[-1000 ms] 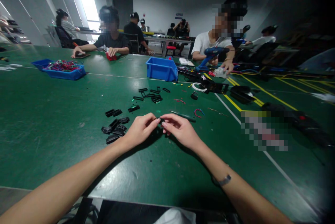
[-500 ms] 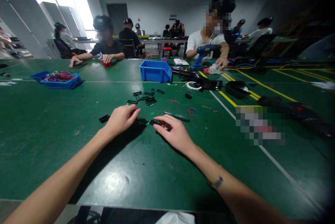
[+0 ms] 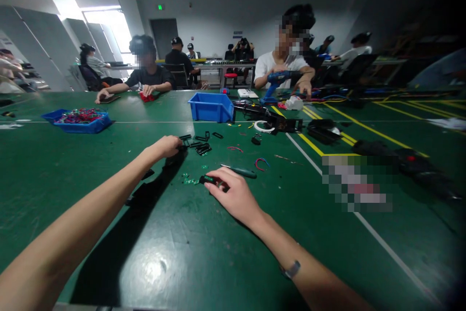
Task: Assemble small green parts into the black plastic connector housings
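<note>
My left hand (image 3: 168,146) reaches to the near left side of a loose group of black rectangular frames (image 3: 203,148). Its fingers are drawn together at the frames there, and what they grip is hidden. In my right hand (image 3: 233,188), between thumb and fingers, is a small black housing (image 3: 206,179) with green showing in its top, held low over the table. Small green circuit boards (image 3: 189,181) lie just left of it. A screwdriver with a dark green handle (image 3: 243,171) lies behind my right hand. My left forearm partly covers another black piece (image 3: 148,174).
A blue bin (image 3: 211,108) stands beyond the frames. Farther left is a blue tray (image 3: 83,127) heaped with coloured wires. Red and blue wire pieces (image 3: 260,163), a white ring (image 3: 264,126) and a cordless drill (image 3: 275,85) are on the right. Two people sit across the green table (image 3: 174,262).
My left hand has moved forward and left, from beside the small green boards to the black frames. My right hand keeps its hold on the black housing. The view has tilted slightly up.
</note>
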The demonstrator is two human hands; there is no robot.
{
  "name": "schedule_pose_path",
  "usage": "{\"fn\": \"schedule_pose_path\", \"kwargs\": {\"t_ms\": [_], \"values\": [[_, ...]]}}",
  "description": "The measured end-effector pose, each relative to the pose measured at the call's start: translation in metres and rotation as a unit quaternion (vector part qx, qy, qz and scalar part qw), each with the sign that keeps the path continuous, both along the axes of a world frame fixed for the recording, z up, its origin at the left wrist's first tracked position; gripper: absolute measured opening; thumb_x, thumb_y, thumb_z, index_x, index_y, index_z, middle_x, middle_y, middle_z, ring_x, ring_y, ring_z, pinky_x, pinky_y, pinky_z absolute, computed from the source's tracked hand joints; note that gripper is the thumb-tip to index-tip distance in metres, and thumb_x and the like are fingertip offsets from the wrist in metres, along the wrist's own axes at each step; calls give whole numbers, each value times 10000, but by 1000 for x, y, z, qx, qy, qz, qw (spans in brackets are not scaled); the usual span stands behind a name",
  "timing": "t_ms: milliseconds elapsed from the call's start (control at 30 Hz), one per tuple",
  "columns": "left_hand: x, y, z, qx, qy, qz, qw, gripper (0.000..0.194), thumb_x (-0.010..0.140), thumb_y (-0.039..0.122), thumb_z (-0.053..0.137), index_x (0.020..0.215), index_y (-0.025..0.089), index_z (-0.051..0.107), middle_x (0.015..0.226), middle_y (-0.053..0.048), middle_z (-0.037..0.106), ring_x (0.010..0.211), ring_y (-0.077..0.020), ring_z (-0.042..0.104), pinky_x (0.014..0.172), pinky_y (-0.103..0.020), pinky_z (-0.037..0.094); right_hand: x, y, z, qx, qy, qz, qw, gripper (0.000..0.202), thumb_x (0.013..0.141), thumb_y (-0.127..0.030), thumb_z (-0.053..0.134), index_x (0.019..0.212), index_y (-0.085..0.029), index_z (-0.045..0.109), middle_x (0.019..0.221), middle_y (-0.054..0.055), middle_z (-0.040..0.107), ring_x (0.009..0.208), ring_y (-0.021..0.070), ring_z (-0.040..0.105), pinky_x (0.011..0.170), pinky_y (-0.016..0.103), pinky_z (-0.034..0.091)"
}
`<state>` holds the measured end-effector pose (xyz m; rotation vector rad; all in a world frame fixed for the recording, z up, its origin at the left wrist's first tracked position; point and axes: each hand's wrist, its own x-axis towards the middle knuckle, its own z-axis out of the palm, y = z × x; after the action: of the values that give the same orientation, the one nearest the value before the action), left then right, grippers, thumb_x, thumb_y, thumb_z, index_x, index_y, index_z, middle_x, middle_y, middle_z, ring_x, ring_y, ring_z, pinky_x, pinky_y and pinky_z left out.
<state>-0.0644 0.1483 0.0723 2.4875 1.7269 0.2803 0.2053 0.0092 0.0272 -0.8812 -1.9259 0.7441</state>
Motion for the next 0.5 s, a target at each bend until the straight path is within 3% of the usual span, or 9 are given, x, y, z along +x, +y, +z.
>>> {"fn": "schedule_pose_path", "kwargs": {"t_ms": [167, 200, 233, 333, 500], "values": [[7, -22, 9, 8, -31, 3, 999, 223, 773, 223, 674, 963, 129, 742, 941, -129, 726, 918, -248, 666, 828, -299, 475, 3, 3, 3, 17, 20, -19, 999, 198, 925, -268, 662, 1106, -225, 730, 954, 73, 664, 779, 189, 626, 723, 320, 529], [10, -32, 9, 9, -55, -8, 998, 285, 826, 266, 638, 1058, 127, 728, 984, -122, 727, 913, -234, 667, 826, -298, 483, 4, 4, 3, 16, 24, -24, 999, 192, 923, -271, 664, 1097, -222, 730, 961, 76, 663, 798, 193, 630, 734, 321, 531], [14, -44, 8, 4, -143, -28, 989, 348, 867, 295, 606, 1144, 107, 702, 1009, -126, 726, 897, -225, 669, 815, -303, 491, 4, 5, 2, 12, 32, -28, 999, 191, 918, -276, 668, 1089, -217, 730, 967, 79, 665, 804, 194, 631, 733, 320, 535], [29, -76, -4, -79, -363, -74, 925, 460, 914, 384, 593, 1278, 105, 630, 1083, -120, 720, 888, -199, 675, 804, -301, 509, 3, 9, -3, -38, 74, -42, 996, 222, 893, -330, 693, 1064, -195, 732, 981, 83, 675, 825, 191, 638, 736, 314, 561], [45, -103, -24, -158, -495, -52, 853, 389, 840, 363, 707, 1113, 86, 690, 870, -72, 710, 809, -175, 659, 824, -315, 505, 4, 24, -20, -154, 147, -86, 973, 440, 752, -413, 810, 1091, -152, 706, 971, 100, 711, 851, 200, 684, 762, 334, 597]]}}
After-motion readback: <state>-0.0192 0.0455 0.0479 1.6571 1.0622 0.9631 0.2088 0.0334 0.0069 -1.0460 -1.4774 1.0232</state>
